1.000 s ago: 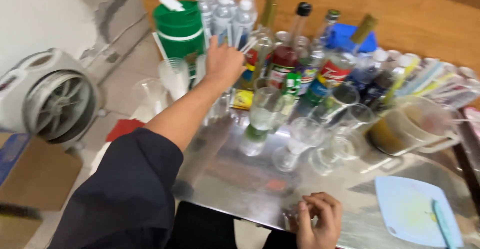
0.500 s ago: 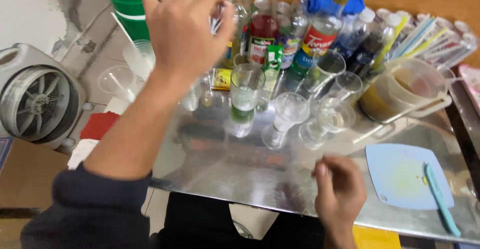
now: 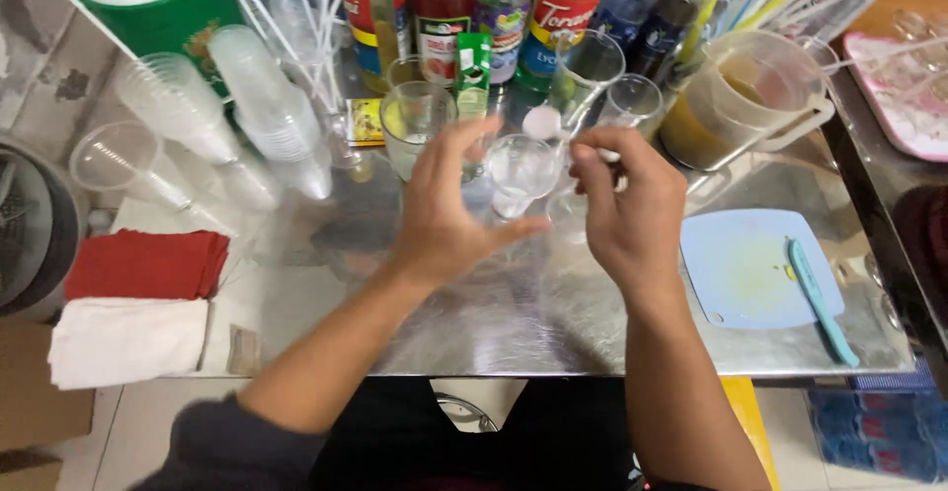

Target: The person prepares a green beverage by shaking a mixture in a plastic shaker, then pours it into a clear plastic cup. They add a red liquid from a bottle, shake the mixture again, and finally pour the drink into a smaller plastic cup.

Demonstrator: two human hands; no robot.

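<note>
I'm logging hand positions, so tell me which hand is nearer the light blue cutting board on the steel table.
Right. The right hand is just left of the light blue cutting board, apart from it. The left hand is farther left, by the small clear glass.

Your left hand (image 3: pixel 444 209) blurs and hides the near side of the small glass (image 3: pixel 520 170); behind that glass, the syrup bottles (image 3: pixel 499 7) lose their tops off-frame.

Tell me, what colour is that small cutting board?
Pale blue cutting board, seen clearly in the head view.
</note>
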